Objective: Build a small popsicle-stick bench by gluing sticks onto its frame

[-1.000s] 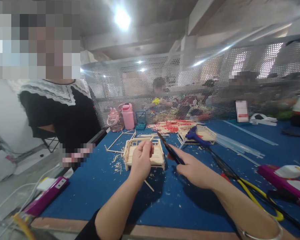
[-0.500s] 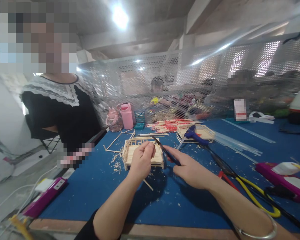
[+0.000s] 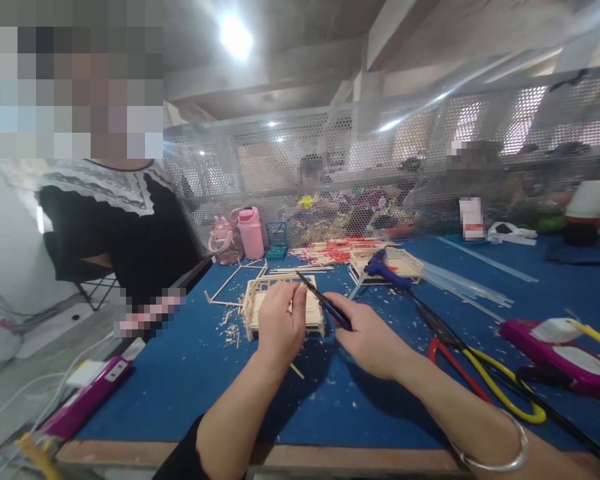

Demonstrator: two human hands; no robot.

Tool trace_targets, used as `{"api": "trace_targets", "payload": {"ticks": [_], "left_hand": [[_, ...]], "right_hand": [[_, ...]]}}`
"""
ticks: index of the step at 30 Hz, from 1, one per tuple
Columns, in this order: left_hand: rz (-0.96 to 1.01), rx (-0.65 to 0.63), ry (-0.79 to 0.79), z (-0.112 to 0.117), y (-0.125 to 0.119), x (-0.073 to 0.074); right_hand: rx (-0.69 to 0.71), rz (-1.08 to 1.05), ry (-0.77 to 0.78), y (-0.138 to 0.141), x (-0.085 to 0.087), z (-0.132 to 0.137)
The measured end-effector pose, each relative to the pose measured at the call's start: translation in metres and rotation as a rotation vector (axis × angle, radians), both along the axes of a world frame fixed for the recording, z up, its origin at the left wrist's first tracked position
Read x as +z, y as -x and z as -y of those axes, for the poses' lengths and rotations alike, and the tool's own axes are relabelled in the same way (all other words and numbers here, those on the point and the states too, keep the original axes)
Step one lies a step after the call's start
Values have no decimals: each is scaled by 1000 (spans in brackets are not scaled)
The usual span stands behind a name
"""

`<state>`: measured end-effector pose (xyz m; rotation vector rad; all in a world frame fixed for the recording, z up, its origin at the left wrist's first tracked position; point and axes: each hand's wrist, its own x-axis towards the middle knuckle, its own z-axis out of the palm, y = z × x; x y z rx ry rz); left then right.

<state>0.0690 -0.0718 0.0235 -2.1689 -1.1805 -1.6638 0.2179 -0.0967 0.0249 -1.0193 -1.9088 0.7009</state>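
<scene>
My left hand (image 3: pixel 280 321) is closed, its thumb pressed against the curled fingers. Whatever it pinches is hidden. Behind it stands a small bed-like frame of thin wooden sticks (image 3: pixel 309 321), partly covered by the hand; I cannot tell whether they touch. In my right hand (image 3: pixel 373 339) is a dark tool with a narrow blade (image 3: pixel 336 313) and a navy handle, its tip pointing up and left past my left thumb. A loose stick (image 3: pixel 297 371) lies below the left hand. Wood chips (image 3: pixel 229 328) are scattered left of the frame.
A blue glue gun (image 3: pixel 387 272) rests against a second stick frame (image 3: pixel 411 265). Clear glue sticks (image 3: pixel 467 285), red-tipped sticks (image 3: pixel 337 251), yellow-and-red-handled scissors (image 3: pixel 505 395) and purple power strips (image 3: pixel 550 357) lie around. A person in black (image 3: pixel 125 233) is at the left.
My left hand has turned slightly, with the back of it facing me more. The right hand and the tool have shifted a little left; the whole view has also moved slightly.
</scene>
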Motion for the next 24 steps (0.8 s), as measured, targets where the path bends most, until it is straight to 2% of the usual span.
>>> {"api": "trace_targets", "payload": {"ticks": [5, 8, 14, 18, 20, 24], "left_hand": [[-194, -39, -122, -16, -8, 15], [-166, -102, -103, -22, -14, 19], [76, -175, 114, -10, -13, 15], [252, -281, 243, -7, -12, 17], [336, -361, 343, -8, -12, 16], [557, -636, 562, -16, -12, 12]], "right_hand": [[-95, 1, -57, -8, -4, -9], [-123, -18, -86, -12, -4, -12], [-11, -86, -33, -8, 1, -6], [55, -180, 124, -7, 3, -5], [116, -226, 239, -7, 3, -4], [259, -349, 408, -7, 3, -6]]}}
